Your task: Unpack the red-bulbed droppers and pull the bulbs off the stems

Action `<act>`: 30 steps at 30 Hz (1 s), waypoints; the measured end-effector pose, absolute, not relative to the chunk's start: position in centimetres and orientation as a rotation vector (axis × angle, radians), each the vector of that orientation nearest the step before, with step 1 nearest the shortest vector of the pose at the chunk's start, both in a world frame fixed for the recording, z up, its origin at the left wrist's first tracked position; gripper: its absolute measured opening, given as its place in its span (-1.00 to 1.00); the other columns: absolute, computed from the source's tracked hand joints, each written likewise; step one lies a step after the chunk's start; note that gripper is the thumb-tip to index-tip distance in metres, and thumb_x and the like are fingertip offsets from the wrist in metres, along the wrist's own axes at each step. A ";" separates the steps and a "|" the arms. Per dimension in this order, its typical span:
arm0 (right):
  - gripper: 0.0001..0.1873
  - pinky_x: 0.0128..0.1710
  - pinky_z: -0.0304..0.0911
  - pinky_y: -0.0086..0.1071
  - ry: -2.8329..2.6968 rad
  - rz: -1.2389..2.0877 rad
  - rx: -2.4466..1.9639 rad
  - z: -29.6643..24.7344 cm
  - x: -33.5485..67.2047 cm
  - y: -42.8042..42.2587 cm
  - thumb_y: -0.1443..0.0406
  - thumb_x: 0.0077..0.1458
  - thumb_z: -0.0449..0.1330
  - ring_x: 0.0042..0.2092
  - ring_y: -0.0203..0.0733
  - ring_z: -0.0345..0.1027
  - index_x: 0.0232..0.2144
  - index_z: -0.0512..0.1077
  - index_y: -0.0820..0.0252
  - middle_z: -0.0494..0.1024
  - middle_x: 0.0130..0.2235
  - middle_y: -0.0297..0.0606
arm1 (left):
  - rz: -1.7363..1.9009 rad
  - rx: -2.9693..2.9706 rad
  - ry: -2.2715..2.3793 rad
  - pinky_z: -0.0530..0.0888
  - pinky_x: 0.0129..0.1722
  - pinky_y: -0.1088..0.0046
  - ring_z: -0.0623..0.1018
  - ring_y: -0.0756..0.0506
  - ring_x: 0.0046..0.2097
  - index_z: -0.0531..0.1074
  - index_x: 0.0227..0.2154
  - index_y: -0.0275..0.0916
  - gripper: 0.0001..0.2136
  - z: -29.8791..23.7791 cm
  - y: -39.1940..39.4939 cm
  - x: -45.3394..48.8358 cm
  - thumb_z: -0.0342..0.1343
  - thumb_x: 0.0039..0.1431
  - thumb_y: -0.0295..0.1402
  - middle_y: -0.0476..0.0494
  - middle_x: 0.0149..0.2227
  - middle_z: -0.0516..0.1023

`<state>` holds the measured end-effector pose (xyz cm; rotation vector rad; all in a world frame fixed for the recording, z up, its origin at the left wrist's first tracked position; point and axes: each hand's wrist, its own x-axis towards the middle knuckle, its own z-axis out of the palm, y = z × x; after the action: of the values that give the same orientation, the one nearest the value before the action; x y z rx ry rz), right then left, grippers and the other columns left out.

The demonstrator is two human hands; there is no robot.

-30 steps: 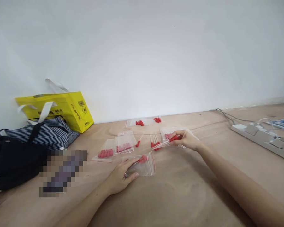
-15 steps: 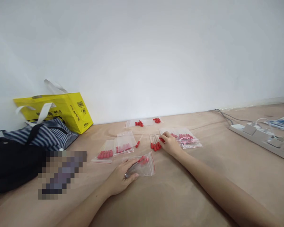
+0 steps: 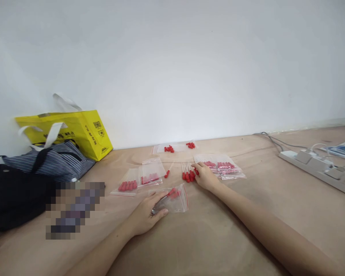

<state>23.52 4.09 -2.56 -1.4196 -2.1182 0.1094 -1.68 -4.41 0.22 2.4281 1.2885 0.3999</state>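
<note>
My left hand [image 3: 148, 212] lies on a clear zip bag [image 3: 178, 205], its fingers along the upper side and its thumb on the lower, holding it against the table. Inside the bag are a few red-bulbed droppers [image 3: 172, 192]. Beyond it, my right hand [image 3: 206, 176] has its fingertips closed on a red dropper bulb [image 3: 196, 171], at the right end of a fanned row of droppers [image 3: 187, 176] with thin pale stems. A single dropper [image 3: 167, 174] lies left of that row.
Filled zip bags lie at left [image 3: 128, 185] and right [image 3: 225, 165]. Another bag [image 3: 178, 147] with droppers lies near the wall. A yellow bag [image 3: 94, 134], a striped bag [image 3: 60, 161] and black cloth [image 3: 20, 199] stand left; a power strip [image 3: 319, 168] lies right.
The droppers by my right hand sit closer together, and that hand has shifted slightly left and down. My left hand stays on its bag.
</note>
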 end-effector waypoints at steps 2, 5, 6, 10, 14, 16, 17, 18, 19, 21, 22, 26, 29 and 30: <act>-0.49 -0.20 0.13 -0.44 -2.131 0.136 -1.412 -2.6 23.6 4.0 0.59 -0.19 -0.05 -0.16 -0.21 0.23 -0.11 0.27 0.31 0.33 -0.17 -0.11 | 0.402 2.432 1.286 0.15 0.09 0.19 0.25 -0.12 0.09 0.13 0.05 -0.11 -0.57 0.2 -4.4 -1.7 -0.05 0.08 -0.24 -0.08 0.09 0.25; -0.44 -0.18 0.12 -0.43 -2.183 0.149 -1.415 -2.8 23.7 4.0 0.62 -0.25 -0.07 -0.14 -0.21 0.21 -0.13 0.27 0.30 0.33 -0.16 -0.12 | 0.404 2.437 1.288 0.16 0.09 0.19 0.26 -0.12 0.09 0.14 0.04 -0.11 -0.57 0.2 -4.5 -1.7 -0.05 0.08 -0.24 -0.09 0.08 0.26; -0.43 -0.18 0.11 -0.43 -2.196 0.140 -1.421 -2.8 23.8 4.0 0.63 -0.27 -0.07 -0.13 -0.21 0.20 -0.13 0.28 0.29 0.33 -0.15 -0.12 | 0.408 2.440 1.284 0.16 0.09 0.19 0.26 -0.12 0.08 0.14 0.04 -0.11 -0.57 0.2 -4.5 -1.7 -0.05 0.08 -0.24 -0.09 0.08 0.26; -0.47 -0.16 0.09 -0.34 -2.160 0.043 -1.407 -2.4 24.0 3.1 0.62 -0.29 -0.05 -0.12 -0.15 0.18 -0.20 0.33 0.28 0.34 -0.17 -0.11 | 0.420 2.440 1.269 0.14 0.10 0.17 0.27 -0.13 0.08 0.14 0.04 -0.10 -0.57 0.3 -4.5 -1.6 -0.05 0.09 -0.23 -0.09 0.08 0.26; -0.71 -0.21 0.12 -0.34 -2.107 0.166 -1.133 -1.6 23.5 0.8 0.53 -0.17 0.01 -0.27 -0.22 0.23 -0.38 0.39 0.20 0.41 -0.35 -0.24 | 0.391 2.444 1.276 0.12 0.11 0.15 0.26 -0.13 0.08 0.12 0.05 -0.10 -0.57 0.5 -4.5 -1.6 -0.06 0.09 -0.23 -0.08 0.09 0.25; -0.83 -0.25 0.13 -0.37 -2.141 0.297 -0.969 -1.5 22.8 -0.4 0.46 -0.12 0.07 -0.33 -0.26 0.24 -0.44 0.40 0.17 0.42 -0.42 -0.30 | 0.381 2.451 1.278 0.12 0.11 0.16 0.26 -0.12 0.08 0.12 0.05 -0.10 -0.58 0.4 -4.6 -1.6 -0.07 0.10 -0.23 -0.08 0.09 0.25; -0.87 -0.26 0.13 -0.37 -2.169 0.346 -0.915 -1.5 22.4 -0.8 0.42 -0.11 0.09 -0.35 -0.27 0.24 -0.45 0.41 0.17 0.42 -0.44 -0.32 | 0.382 2.455 1.282 0.13 0.11 0.16 0.26 -0.12 0.09 0.12 0.05 -0.11 -0.57 0.3 -4.6 -1.7 -0.07 0.10 -0.23 -0.08 0.08 0.25; -0.89 -0.27 0.13 -0.38 -2.194 0.379 -0.881 -1.6 22.0 -1.2 0.40 -0.10 0.12 -0.37 -0.28 0.23 -0.46 0.43 0.16 0.41 -0.45 -0.32 | 0.386 2.457 1.293 0.14 0.10 0.17 0.25 -0.13 0.09 0.12 0.06 -0.11 -0.57 0.2 -4.6 -1.7 -0.07 0.09 -0.23 -0.09 0.09 0.24; -0.89 -0.27 0.13 -0.39 -2.218 0.401 -0.865 -1.7 21.6 -1.5 0.38 -0.09 0.13 -0.37 -0.29 0.22 -0.45 0.44 0.15 0.40 -0.46 -0.33 | 0.391 2.457 1.312 0.15 0.10 0.18 0.23 -0.14 0.11 0.12 0.06 -0.13 -0.56 0.0 -4.5 -1.8 -0.07 0.09 -0.22 -0.11 0.11 0.22; -0.88 -0.26 0.12 -0.39 -2.231 0.419 -0.895 -1.8 20.8 -1.7 0.36 -0.08 0.14 -0.37 -0.29 0.20 -0.42 0.46 0.13 0.38 -0.47 -0.33 | 0.394 2.452 1.359 0.17 0.09 0.19 0.18 -0.16 0.13 0.12 0.07 -0.17 -0.53 -0.3 -4.5 -2.0 -0.06 0.08 -0.19 -0.15 0.14 0.16; -0.87 -0.26 0.12 -0.39 -2.227 0.425 -0.932 -1.9 20.5 -1.7 0.37 -0.08 0.14 -0.36 -0.29 0.19 -0.42 0.46 0.13 0.37 -0.47 -0.32 | 0.394 2.450 1.376 0.17 0.09 0.19 0.16 -0.17 0.14 0.11 0.08 -0.18 -0.52 -0.4 -4.5 -2.0 -0.06 0.08 -0.18 -0.16 0.15 0.13; -0.84 -0.28 0.11 -0.41 -2.232 0.443 -1.059 -2.2 19.7 -1.2 0.37 -0.07 0.13 -0.33 -0.27 0.17 -0.36 0.45 0.18 0.33 -0.44 -0.30 | 0.369 2.471 1.349 0.15 0.10 0.19 0.15 -0.16 0.15 0.11 0.08 -0.15 -0.52 -0.6 -4.3 -2.2 -0.08 0.09 -0.17 -0.13 0.15 0.12; -0.81 -0.26 0.11 -0.39 -2.282 0.416 -1.063 -2.4 19.5 -1.0 0.37 -0.04 0.10 -0.29 -0.25 0.16 -0.31 0.42 0.21 0.31 -0.39 -0.26 | 0.348 2.472 1.317 0.15 0.10 0.21 0.16 -0.14 0.14 0.12 0.08 -0.14 -0.54 -0.4 -4.2 -2.2 -0.08 0.10 -0.17 -0.12 0.15 0.13; -0.81 -0.25 0.11 -0.39 -2.294 0.407 -1.055 -2.5 19.5 -1.0 0.38 -0.04 0.10 -0.29 -0.25 0.15 -0.30 0.42 0.22 0.31 -0.38 -0.25 | 0.346 2.468 1.308 0.15 0.10 0.22 0.16 -0.14 0.14 0.12 0.08 -0.14 -0.54 -0.3 -4.2 -2.2 -0.08 0.10 -0.17 -0.12 0.15 0.14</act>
<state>19.48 -1.02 -2.47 -1.0553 -2.2940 0.4072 -2.19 -4.23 -0.33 2.4684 1.3081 0.3461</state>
